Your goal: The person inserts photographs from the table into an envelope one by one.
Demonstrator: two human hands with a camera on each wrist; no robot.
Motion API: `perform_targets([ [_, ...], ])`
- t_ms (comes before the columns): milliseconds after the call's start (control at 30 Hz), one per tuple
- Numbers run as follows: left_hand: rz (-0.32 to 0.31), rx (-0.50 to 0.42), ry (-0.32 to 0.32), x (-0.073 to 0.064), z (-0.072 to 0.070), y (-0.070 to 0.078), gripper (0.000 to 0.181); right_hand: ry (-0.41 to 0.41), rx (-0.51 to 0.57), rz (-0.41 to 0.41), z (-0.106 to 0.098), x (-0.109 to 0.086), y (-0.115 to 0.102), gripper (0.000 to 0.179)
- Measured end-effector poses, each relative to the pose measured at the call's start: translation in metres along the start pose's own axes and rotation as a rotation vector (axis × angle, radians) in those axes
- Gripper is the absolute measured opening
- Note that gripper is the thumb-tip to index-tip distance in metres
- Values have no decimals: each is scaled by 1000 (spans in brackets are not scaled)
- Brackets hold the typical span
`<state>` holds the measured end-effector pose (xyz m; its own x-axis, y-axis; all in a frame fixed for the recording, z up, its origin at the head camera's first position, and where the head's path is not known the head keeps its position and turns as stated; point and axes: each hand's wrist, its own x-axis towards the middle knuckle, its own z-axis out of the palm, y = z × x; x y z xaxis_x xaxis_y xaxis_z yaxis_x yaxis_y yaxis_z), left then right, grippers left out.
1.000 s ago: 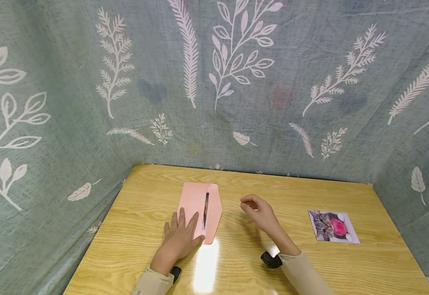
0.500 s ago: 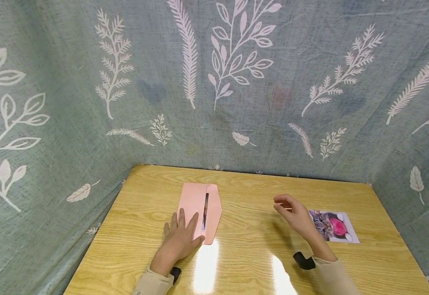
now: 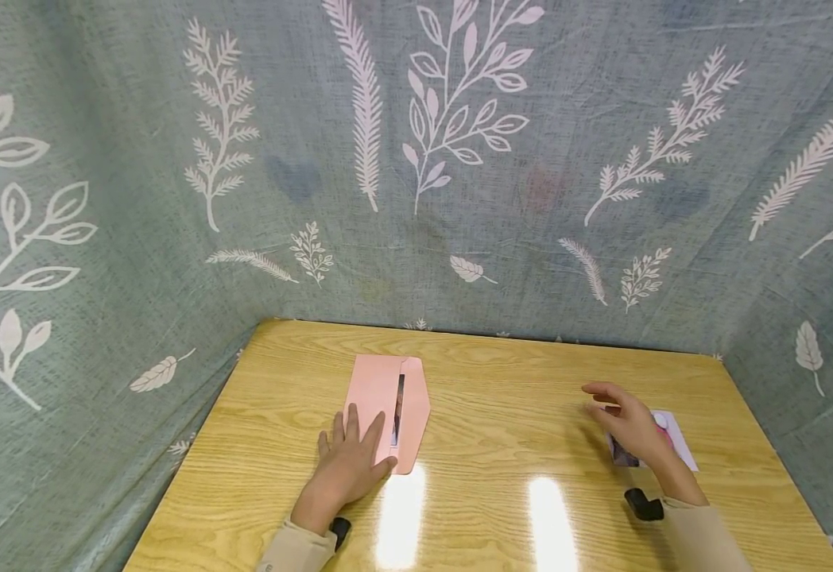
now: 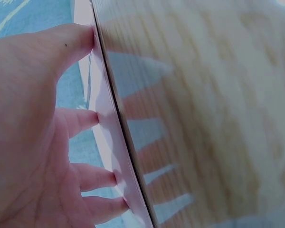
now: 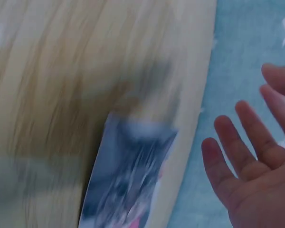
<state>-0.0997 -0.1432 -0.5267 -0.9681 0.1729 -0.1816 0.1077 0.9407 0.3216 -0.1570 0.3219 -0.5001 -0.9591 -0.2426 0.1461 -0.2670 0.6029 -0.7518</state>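
A pink envelope point(image 3: 372, 389) lies on the table with its flap spread to the right. A dark strip of a picture card point(image 3: 398, 405) shows in its opening. My left hand point(image 3: 348, 469) rests on the envelope's near part with fingers spread; in the left wrist view the fingertips point(image 4: 107, 178) touch the pink paper point(image 4: 115, 137). My right hand point(image 3: 627, 425) hovers over a cat picture card point(image 3: 676, 439), fingers loosely bent, holding nothing. That hand covers much of the card in the head view. The right wrist view shows the card point(image 5: 128, 175) apart from the fingers point(image 5: 228, 137).
The wooden table point(image 3: 488, 397) stretches between the envelope and the cat card. Behind it and at both sides hangs a grey-green curtain point(image 3: 388, 262) with white leaf prints. Bright light reflections lie near the table's front.
My right hand has moved rightward, from beside the envelope to above the cat card. The left hand and the envelope have stayed in place.
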Motion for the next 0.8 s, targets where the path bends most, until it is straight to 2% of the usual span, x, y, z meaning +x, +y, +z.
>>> perform_targets([
  [200, 10, 7, 14, 0, -1, 0, 77, -125, -12, 9, -18, 2, 17, 43],
  [333, 9, 2, 17, 0, -1, 0, 77, -216, 17, -24, -32, 7, 30, 41],
  [500, 7, -3, 16, 0, -1, 0, 77, -327, 34, -9, -44, 13, 42, 38],
  [633, 7, 7, 15, -1, 0, -1, 77, -362, -6, 3, -43, 20, 45, 36],
  [800, 5, 9, 10, -1, 0, 0, 77, -338, -89, 9, -38, 25, 53, 31],
])
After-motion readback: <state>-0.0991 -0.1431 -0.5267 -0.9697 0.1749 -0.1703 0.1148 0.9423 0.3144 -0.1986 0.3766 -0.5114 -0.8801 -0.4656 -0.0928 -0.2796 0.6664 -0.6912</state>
